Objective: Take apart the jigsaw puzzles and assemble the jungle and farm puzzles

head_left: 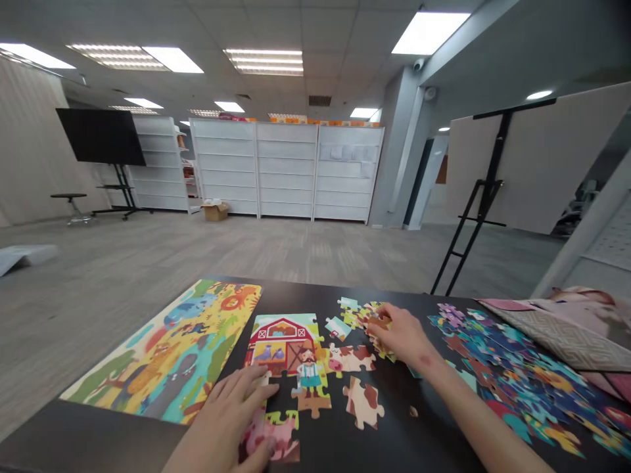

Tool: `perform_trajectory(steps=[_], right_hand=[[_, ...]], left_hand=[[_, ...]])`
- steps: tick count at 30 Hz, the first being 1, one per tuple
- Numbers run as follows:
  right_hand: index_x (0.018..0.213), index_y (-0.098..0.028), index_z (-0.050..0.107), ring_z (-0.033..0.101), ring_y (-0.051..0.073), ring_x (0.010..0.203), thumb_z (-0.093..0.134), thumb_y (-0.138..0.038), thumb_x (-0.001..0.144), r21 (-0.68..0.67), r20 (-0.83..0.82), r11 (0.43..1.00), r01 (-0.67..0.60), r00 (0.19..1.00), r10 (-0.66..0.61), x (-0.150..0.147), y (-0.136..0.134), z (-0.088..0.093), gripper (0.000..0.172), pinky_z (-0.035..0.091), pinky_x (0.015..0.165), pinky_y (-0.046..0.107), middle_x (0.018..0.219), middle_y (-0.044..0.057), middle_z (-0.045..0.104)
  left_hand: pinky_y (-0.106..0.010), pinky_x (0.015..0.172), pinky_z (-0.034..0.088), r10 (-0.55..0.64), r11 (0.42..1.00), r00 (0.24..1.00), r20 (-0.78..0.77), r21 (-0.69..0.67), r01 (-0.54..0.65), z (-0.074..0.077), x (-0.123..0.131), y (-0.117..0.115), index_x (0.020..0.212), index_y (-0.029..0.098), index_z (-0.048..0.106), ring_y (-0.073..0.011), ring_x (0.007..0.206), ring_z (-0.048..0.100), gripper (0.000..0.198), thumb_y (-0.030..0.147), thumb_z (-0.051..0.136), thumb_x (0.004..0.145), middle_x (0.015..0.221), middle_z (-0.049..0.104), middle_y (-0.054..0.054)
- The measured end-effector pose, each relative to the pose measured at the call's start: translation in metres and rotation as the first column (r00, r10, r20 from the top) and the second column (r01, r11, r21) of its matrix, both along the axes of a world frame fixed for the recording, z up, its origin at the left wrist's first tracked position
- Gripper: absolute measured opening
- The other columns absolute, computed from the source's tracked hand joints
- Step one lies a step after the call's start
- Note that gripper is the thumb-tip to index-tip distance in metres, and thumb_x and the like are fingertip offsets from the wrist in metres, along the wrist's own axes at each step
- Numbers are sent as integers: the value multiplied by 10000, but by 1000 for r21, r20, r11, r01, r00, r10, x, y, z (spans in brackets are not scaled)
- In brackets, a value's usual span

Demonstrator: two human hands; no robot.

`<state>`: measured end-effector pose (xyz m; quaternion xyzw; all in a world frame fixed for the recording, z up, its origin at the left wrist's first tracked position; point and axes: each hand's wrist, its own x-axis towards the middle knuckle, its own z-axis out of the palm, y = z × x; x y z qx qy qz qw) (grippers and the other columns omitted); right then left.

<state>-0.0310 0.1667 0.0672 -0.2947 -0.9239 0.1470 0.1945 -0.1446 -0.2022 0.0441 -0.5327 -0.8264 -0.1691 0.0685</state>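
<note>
My left hand [224, 414] lies at the near edge of a partly joined farm jigsaw, with its thumb and fingers around a pink pig section [276, 433]. Above it stands the red barn section [282, 345], with a farmer section [309, 381] below that. My right hand [401, 335] rests on a cluster of loose jigsaw pieces [369, 322], and I cannot tell whether it grips one. Brown-and-white cow pieces [363, 405] lie apart near the middle. Part of the cluster is hidden under my right palm.
A black table [345, 295] bears everything. At its left lies a colourful jungle-animal picture board [167, 351], and at its right a large heap of blue and multicoloured pieces [517, 387]. A patterned puzzle box or bag [557, 328] sits at the far right corner. White shelving and an easel stand beyond.
</note>
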Motion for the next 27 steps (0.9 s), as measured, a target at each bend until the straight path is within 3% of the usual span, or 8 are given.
perform_trajectory(steps=[3, 7, 9, 11, 14, 18, 22, 27], right_hand=[[812, -217, 622, 641, 219, 724, 522, -422, 833, -68, -104, 998, 0, 995, -7, -1, 6, 9, 228, 447, 674, 314, 772, 41, 698], [1072, -188, 611, 632, 199, 699, 504, -470, 847, -251, -326, 954, -162, 942, 75, -9, -23, 15, 376, 473, 639, 304, 752, 22, 651], [1115, -190, 612, 617, 180, 670, 592, -497, 810, -439, -386, 823, -360, 903, 189, -16, -58, 12, 433, 472, 595, 287, 764, 10, 637], [999, -200, 623, 609, 159, 639, 673, -485, 763, -626, -319, 644, -440, 898, 304, -26, -98, 6, 374, 453, 532, 257, 795, 11, 656], [827, -206, 555, 570, 128, 548, 746, -419, 682, -715, -296, 536, -449, 889, 350, -41, -147, -7, 320, 427, 480, 222, 659, -38, 611], [758, -219, 510, 520, 123, 455, 688, -362, 736, -664, -213, 627, -407, 907, 363, -53, -171, -18, 230, 362, 412, 214, 560, -59, 566], [708, -212, 531, 561, 143, 547, 662, -325, 796, -376, -144, 803, -462, 886, 441, -51, -171, -14, 194, 401, 524, 243, 595, -35, 597], [784, -218, 654, 640, 208, 863, 687, -335, 835, -110, -43, 851, -514, 858, 512, -41, -176, -5, 132, 476, 760, 294, 947, 32, 682]], left_hand=[[-519, 1058, 493, 15, 1000, 996, 86, -27, -13, 11, 5, 1, 1280, 312, 654, -345, 1330, 528, 465, 320, 650, 815, 1435, 584, -61], [-543, 1127, 407, 44, 996, 982, 183, -90, -27, 21, 8, 1, 1330, 258, 621, -339, 1394, 449, 519, 303, 616, 814, 1477, 538, -87], [-530, 1153, 375, 50, 995, 975, 218, -99, -29, 22, 8, 1, 1380, 222, 576, -329, 1406, 431, 592, 287, 617, 793, 1495, 516, -97], [-500, 1173, 354, 50, 996, 968, 245, -84, -31, 22, 8, 1, 1422, 196, 525, -312, 1409, 426, 668, 264, 625, 764, 1508, 499, -99], [-481, 1184, 340, 62, 997, 961, 270, -64, -47, 20, 8, 1, 1462, 169, 461, -307, 1407, 423, 737, 261, 630, 751, 1522, 479, -105], [-461, 1184, 337, 42, 999, 960, 276, -29, -36, 19, 7, 0, 1457, 188, 458, -303, 1392, 433, 744, 264, 645, 740, 1502, 501, -95], [-467, 1182, 327, 18, 1000, 958, 287, -12, -16, 22, 7, -1, 1380, 251, 537, -299, 1381, 437, 668, 262, 675, 727, 1488, 513, -55], [-483, 1170, 331, 38, 999, 955, 294, -25, -32, 24, 8, 0, 1256, 283, 617, -304, 1363, 451, 523, 276, 686, 737, 1469, 528, -44]])
